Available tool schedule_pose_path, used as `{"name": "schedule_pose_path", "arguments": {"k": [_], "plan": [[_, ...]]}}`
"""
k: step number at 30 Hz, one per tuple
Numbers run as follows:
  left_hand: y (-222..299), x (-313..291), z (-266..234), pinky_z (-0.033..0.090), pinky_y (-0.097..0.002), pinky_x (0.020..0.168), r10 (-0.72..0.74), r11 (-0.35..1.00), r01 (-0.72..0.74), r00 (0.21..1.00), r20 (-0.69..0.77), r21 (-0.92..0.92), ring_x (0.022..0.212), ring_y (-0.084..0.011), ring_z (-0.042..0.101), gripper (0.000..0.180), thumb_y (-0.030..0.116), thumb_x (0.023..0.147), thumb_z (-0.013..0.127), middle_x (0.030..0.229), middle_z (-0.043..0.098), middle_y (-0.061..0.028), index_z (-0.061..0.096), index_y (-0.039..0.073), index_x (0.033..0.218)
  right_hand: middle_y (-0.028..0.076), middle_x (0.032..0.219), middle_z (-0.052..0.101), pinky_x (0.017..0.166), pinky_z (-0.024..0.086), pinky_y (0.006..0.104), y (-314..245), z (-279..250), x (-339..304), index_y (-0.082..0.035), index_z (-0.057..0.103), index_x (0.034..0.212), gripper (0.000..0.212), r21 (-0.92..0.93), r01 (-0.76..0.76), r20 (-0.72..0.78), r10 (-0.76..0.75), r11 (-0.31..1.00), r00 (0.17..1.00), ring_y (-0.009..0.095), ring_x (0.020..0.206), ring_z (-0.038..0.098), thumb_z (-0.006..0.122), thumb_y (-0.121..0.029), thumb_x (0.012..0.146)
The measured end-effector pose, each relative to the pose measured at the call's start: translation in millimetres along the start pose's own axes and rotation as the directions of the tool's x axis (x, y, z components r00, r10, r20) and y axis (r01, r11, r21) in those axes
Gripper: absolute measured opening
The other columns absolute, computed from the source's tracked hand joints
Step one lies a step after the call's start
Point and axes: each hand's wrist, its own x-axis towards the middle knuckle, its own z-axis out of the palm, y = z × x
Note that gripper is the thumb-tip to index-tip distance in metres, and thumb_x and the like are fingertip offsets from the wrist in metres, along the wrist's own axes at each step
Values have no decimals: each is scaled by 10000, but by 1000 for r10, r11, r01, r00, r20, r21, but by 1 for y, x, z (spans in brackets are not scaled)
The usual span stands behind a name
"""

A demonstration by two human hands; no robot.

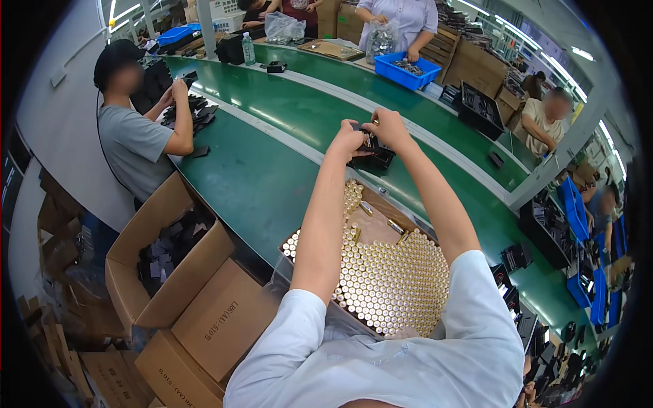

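My left hand (345,141) is closed round a small black plastic case (368,141), held over the green work surface. My right hand (390,128) pinches a small gold-ended battery (375,122) at the case's upper side. Just below the hands lies another dark case (378,162), partly covered by them. Between my forearms stands an open carton (386,198) of upright batteries (391,285), packed tightly. A few batteries lie on their sides in a gap at its far end, where bare cardboard shows.
A green conveyor (292,102) curves past. At left a person (132,129) handles black parts beside an open cardboard box (173,272). Closed cartons (221,319) lie at lower left. Across the line, another person stands at a blue bin (406,71). Black cases crowd the right side.
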Motion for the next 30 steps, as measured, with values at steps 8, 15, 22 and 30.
{"name": "schedule_pose_path", "arguments": {"k": [8, 15, 22, 30], "plan": [[-2, 4, -24, 583, -459, 652, 21, 1000, -21, 988, -150, -4, 906, -335, 597, 484, -101, 773, 533, 1049, 526, -233, 382, 33, 1213, 114, 644, 651, 570, 479, 394, -35, 14, -39, -50, 700, 810, 325, -59, -91, 64, 95, 994, 993, 320, 601, 605, 655, -372, 829], [-14, 16, -17, 565, -467, 620, 13, 999, -5, 973, -230, 34, 856, -331, 613, 480, -98, 737, 516, 975, 571, -243, 403, -6, 1194, 95, 662, 669, 538, 472, 399, -34, 23, -45, -94, 708, 813, 287, -411, 385, 240, -310, 826, 920, 333, 560, 607, 625, -364, 863], [-26, 31, -27, 527, -464, 693, 145, 941, -46, 949, -279, 334, 831, -370, 610, 437, -64, 748, 478, 980, 563, -258, 318, 13, 1147, 74, 693, 688, 559, 497, 398, -26, 46, -32, -141, 720, 843, 234, -496, 473, 355, -328, 728, 876, 324, 590, 634, 603, -338, 889], [-23, 17, -34, 501, -491, 773, 437, 800, -119, 787, -435, 588, 835, -465, 609, 523, -34, 775, 517, 990, 570, -289, 302, -16, 1251, 98, 794, 708, 648, 535, 413, -2, 62, -49, -125, 725, 887, 238, -142, -57, 151, 78, 988, 985, 327, 722, 667, 608, -332, 872]]}}
